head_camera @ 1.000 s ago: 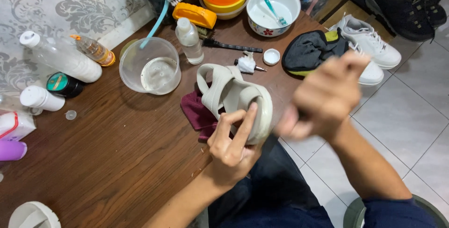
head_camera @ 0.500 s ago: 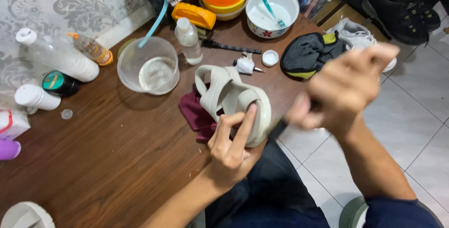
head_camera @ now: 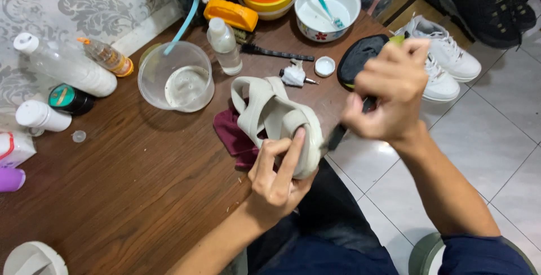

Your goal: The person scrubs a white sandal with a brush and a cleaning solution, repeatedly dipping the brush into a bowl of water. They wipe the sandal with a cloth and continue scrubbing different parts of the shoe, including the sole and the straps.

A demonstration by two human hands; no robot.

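Probably light and rubbery: beige strap sandal (head_camera: 277, 122), lying on its side at the table (head_camera: 112, 196) edge, over a dark red cloth (head_camera: 231, 134), soft in the straps and stiffer in the sole. Best gripped at the thick heel end, since thin straps would bend away. Left hand (head_camera: 277, 176) steadying exactly there, fingers curled loosely around the sole edge, index finger stretched up along it. Right hand (head_camera: 391, 92) clenched around a dark brush handle (head_camera: 337, 137), tip at the heel. Compared with half a second ago: right hand lower and closer to the sandal; sandal and left hand nearly unchanged.
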